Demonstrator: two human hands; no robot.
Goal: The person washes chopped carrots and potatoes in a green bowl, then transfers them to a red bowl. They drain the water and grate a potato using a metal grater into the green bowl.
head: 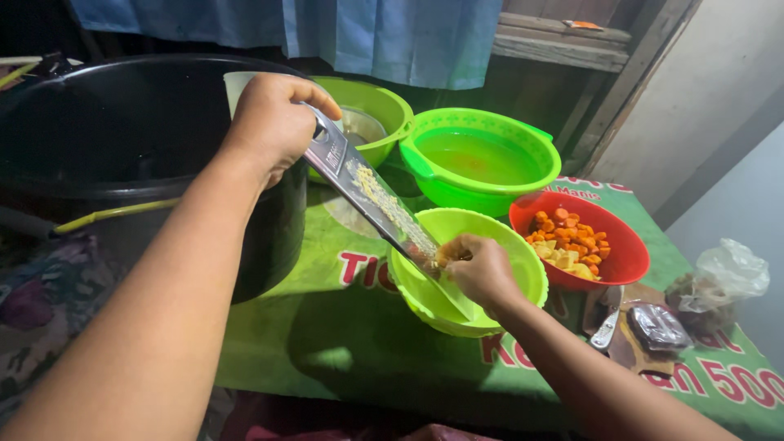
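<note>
At the tabletop's left edge stands a big black plastic tub [122, 139]. My left hand [273, 122] has its fingers closed round the top of a flat metal grater [371, 196], slanting down into the lime-green plastic bowl [465, 273] mid-tabletop. My right hand [482, 269] pinches a small yellowish piece [445, 255] against its blade. Right of it sits a red plastic bowl of orange chunks [580, 241].

Grater [371, 194] slanting into near bowl [523, 269], chopped-vegetable bowl [629, 261] right, water basin [490, 196] behind, pot [122, 147] left
</note>
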